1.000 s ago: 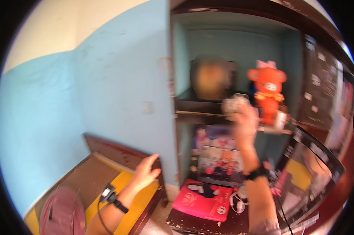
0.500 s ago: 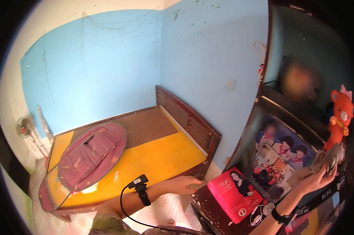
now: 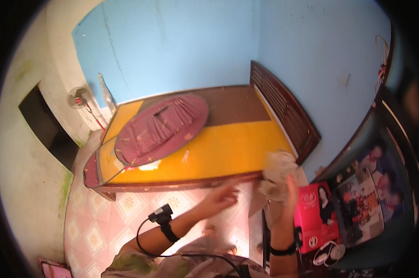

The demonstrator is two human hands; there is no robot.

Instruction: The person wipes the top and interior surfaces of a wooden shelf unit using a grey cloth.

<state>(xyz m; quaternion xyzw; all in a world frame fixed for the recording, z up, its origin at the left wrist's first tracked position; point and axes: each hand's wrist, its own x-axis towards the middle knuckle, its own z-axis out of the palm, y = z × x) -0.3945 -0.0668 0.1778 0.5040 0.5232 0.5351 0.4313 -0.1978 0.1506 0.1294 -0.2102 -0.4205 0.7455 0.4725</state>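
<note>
My right hand [image 3: 289, 197] is closed round a crumpled grey-beige cloth [image 3: 280, 171], blurred by motion. It is raised between the bed's near edge and a red box [image 3: 315, 215] with a printed picture of a person in black. My left hand [image 3: 221, 200] hangs over the tiled floor in front of the bed, fingers loosely apart and holding nothing. Each wrist wears a black strap, and a small black device with a cable sits on the left one. Framed group photos [image 3: 361, 211] lean to the right of the box.
A wooden bed [image 3: 228, 146] with a yellow and brown top stands ahead, a folded maroon fabric cover [image 3: 165, 127] on it. A fan [image 3: 79, 98] is at the far left. White earphones or a cable [image 3: 329, 254] lie beside the box on the dark cabinet.
My right hand has brought the cloth leftward, away from the orange toy bear and the photos, toward the bed's edge. The view has turned right to left, showing more floor and doorway.
</note>
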